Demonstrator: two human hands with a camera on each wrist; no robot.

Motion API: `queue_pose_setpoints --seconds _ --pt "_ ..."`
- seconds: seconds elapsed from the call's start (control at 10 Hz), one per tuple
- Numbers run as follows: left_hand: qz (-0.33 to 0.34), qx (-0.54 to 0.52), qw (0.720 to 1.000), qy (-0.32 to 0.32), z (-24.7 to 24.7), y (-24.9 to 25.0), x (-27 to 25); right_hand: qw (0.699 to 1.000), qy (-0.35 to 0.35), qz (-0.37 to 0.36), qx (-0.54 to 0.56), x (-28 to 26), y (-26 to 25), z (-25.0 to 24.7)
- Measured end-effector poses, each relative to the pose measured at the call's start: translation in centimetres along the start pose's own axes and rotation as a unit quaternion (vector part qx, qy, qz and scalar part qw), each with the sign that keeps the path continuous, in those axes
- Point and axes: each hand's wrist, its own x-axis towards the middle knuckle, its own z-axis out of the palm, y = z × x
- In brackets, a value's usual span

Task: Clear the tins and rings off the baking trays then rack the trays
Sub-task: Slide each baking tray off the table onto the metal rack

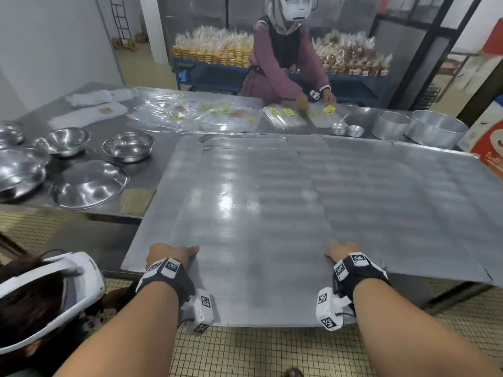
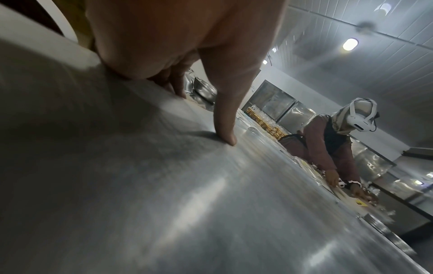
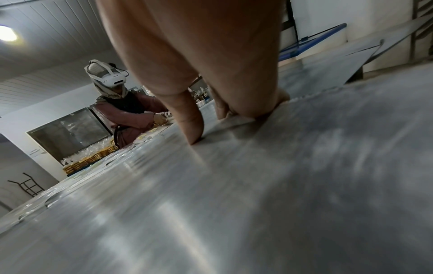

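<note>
Right, the top baking tray [image 1: 253, 208] is bare, with no tins or rings on it. It lies on another tray [image 1: 408, 202] and sticks out past the table's [image 1: 89, 148] near edge, over the tiled floor.

The left hand [image 1: 168, 255] grips the tray's left edge, thumb [image 2: 225, 118] pressed flat on top, the other fingers curled under. The right hand [image 1: 343, 250] grips the right edge the same way, thumb [image 3: 189, 120] on top. How far the fingers wrap underneath is hard to tell from the wrist views.

Handling, as a judgement:
- Thin sheet metal, wide and flat, probably light but awkward. It may flex if held at one end only.
- The surface is polished and slick, so thumb pressure alone would likely slip. The grip should pinch the rim.
- A hand on each long side near the middle would balance it better than a hold at the near corners.
- The edges could be sharp.

The round tins [image 1: 435, 129] and small moulds [image 1: 348, 129] sit at the far right of the table, off the trays. Steel bowls [image 1: 128, 145] are at the left. A second person [image 1: 280, 55] sorts packets across the table.
</note>
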Motion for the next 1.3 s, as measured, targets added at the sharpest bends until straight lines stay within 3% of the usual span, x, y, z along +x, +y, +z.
queue_pose_setpoints --seconds 0.1,0.3,0.6,0.7,0.9,1.3 --pt "0.000 0.017 1.000 0.005 0.6 1.1 1.4 1.000 -0.006 -0.017 -0.012 3.3 -0.4 0.6" --pt "-0.014 0.048 0.999 0.016 2.8 3.1 4.9 0.994 0.022 0.023 0.107 6.4 -2.0 0.9" --pt "-0.079 0.082 0.992 0.044 6.5 3.3 10.9 0.986 0.047 0.042 0.152 11.7 -3.9 2.1" --pt "-0.091 0.112 0.988 0.050 6.3 4.5 10.0 0.986 0.027 0.049 0.157 12.1 -4.3 2.3" --pt "-0.103 0.125 0.986 0.036 6.7 5.0 10.5 0.974 0.069 0.040 0.210 12.0 -4.4 2.4" --pt "-0.099 0.079 0.991 0.033 5.8 3.3 10.4 0.946 0.079 0.040 0.313 10.2 -4.5 2.2"
